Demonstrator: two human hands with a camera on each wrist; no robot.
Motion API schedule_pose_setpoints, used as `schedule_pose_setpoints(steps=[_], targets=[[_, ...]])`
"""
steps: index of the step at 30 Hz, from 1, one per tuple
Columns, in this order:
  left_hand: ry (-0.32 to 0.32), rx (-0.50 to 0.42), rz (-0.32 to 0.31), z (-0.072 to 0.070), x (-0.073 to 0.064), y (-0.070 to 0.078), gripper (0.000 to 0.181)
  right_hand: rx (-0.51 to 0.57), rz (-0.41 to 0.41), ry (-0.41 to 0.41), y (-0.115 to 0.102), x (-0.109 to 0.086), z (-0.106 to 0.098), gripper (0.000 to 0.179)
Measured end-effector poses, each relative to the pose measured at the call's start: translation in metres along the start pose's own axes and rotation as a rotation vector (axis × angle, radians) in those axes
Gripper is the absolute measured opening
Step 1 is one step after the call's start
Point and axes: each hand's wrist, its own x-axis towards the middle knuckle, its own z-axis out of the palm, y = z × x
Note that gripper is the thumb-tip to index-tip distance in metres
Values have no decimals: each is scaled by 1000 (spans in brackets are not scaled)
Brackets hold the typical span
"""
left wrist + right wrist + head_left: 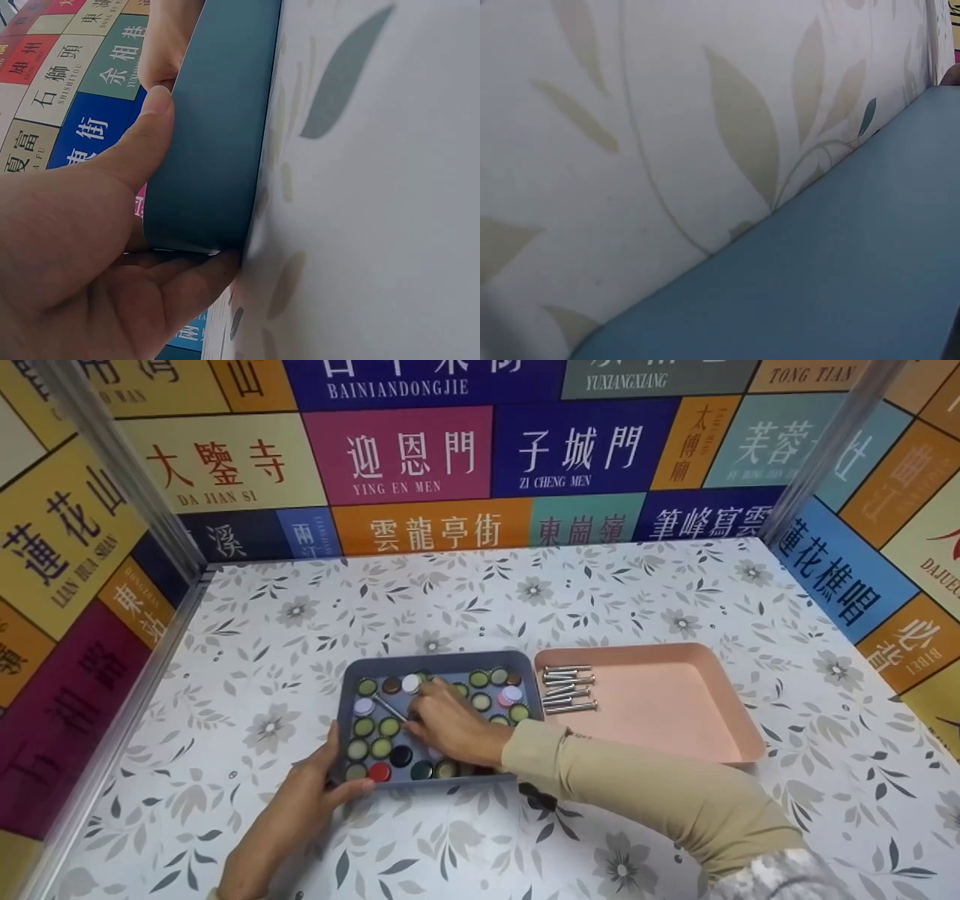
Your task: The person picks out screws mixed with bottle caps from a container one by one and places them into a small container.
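Note:
In the head view, bottle caps of several colours, such as a red cap, lie in a blue-grey tray. Many show their pale green insides. My right hand reaches down into this tray, pinching the end of a silver bolt between thumb and fingers. The left hand grips the tray's near left corner. In the left wrist view, its thumb presses the rim and its fingers reach under the corner. Only the tray's outer wall and the tablecloth show in the right wrist view.
A pink tray stands against the right side of the blue-grey one. Several silver bolts lie along its left side. The tablecloth has a leaf print, and panels with lettering enclose the table's back and sides.

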Motion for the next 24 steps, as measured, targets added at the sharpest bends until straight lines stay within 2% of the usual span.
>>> schedule_pose_setpoints(steps=[6,12,19,24], targets=[[27,3,28,2,0,-1,101,-27,-13,-6,1,5,2,24],[24,9,23,1,1,-1,102,-65,-45,30,-1,8,4,25],[9,9,7,2,1,-1,102,-127,-6,25,-6,8,4,30],[6,-1,4,1,1,0,102,-157,20,53,-9,8,4,31]])
